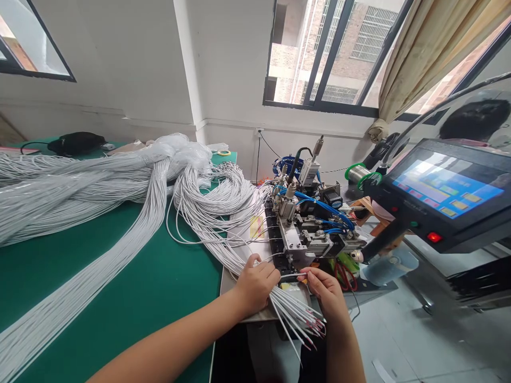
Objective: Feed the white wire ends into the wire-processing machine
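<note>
My left hand [255, 282] is curled over a bunch of thin white wires [293, 314] whose stripped reddish ends fan out toward me at the bench edge. My right hand [325, 287] pinches a single white wire [291, 275] and holds its end at the front of a small metal machine [303, 234] with blue air hoses. Both hands sit close together just in front of that machine. More white wires [211, 213] loop from the machine back across the green table [120, 276].
Large bundles of white wire [59, 191] cover the left of the green table, some under clear plastic. A control panel with a lit touchscreen [447, 191] hangs at the right. A roll of tape [224, 153], a black object [75, 142] and a window lie beyond.
</note>
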Motion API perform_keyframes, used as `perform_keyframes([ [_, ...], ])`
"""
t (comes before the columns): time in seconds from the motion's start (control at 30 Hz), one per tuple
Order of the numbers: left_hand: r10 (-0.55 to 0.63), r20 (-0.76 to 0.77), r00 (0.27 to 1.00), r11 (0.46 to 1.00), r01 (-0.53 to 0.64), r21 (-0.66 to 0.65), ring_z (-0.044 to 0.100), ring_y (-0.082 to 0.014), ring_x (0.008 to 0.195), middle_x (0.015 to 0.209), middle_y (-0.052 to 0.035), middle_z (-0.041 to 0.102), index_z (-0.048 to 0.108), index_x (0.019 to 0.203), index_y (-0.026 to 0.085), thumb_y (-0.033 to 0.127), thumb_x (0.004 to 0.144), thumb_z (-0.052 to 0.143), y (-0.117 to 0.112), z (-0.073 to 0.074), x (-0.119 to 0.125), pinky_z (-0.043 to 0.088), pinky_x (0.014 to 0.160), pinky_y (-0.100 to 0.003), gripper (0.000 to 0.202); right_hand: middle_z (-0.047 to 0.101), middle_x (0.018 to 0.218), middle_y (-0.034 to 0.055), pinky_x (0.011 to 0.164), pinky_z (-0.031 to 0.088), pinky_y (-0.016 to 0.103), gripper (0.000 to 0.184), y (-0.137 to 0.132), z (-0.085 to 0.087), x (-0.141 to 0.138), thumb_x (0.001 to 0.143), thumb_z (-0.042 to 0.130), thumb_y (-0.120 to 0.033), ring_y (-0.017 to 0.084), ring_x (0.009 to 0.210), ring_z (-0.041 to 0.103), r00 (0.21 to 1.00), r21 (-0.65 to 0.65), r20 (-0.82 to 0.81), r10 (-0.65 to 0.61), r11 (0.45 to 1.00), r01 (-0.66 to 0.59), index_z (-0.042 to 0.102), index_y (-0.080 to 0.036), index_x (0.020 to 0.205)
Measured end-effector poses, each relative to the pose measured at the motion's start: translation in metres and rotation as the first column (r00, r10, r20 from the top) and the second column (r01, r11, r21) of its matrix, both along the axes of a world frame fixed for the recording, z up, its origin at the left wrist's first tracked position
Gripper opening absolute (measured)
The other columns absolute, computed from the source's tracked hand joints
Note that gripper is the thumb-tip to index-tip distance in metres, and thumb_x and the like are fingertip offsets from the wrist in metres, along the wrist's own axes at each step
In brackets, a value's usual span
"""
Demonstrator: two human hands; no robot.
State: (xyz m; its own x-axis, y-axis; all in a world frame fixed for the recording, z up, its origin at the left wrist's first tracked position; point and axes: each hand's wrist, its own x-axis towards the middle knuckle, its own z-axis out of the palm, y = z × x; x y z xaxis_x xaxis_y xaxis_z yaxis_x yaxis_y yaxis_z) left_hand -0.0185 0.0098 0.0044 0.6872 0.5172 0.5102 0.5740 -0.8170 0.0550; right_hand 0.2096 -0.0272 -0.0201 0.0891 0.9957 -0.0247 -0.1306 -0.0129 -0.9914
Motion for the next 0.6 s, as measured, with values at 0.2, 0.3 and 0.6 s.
perform_keyframes([
  [0.2,0.029,-0.01,1.0,1.0,-0.029,-0.002,0.054,-0.0166,0.073,0.078,-0.0013,0.061,0.054,0.083,0.02,0.018,0.08,0.048,-0.0021,-0.0012,0.0005,0.026,0.088,-0.039,0.007,0.071,0.077,0.0075,0.067,0.048,0.029,0.033,0.0022,0.0083,-0.002,0.078,0.07,-0.049,0.022,0.074,0.064,0.979,0.069,0.194,-0.066,0.996,0.054,0.072,-0.017,0.086],
  [0.3,0.033,-0.007,0.999,0.999,-0.033,-0.008,0.055,-0.0168,0.074,0.078,-0.0014,0.061,0.055,0.087,0.02,0.017,0.081,0.047,-0.0023,-0.0013,0.0006,0.026,0.088,-0.038,0.01,0.072,0.081,0.009,0.069,0.048,0.031,0.035,0.004,0.0089,-0.0013,0.078,0.069,-0.05,0.024,0.077,0.064,0.953,0.077,0.292,-0.081,0.995,0.061,0.071,-0.017,0.088],
  [0.6,0.018,-0.008,1.0,0.999,-0.018,-0.028,0.055,-0.0175,0.075,0.079,-0.0023,0.062,0.054,0.09,0.021,0.015,0.08,0.049,-0.0021,-0.0019,-0.0004,0.026,0.089,-0.039,0.013,0.067,0.074,0.0058,0.056,0.041,0.028,0.03,0.0067,0.0062,0.0009,0.083,0.061,-0.046,0.018,0.06,0.053,0.798,0.183,0.587,-0.138,0.983,0.035,0.069,-0.017,0.085],
])
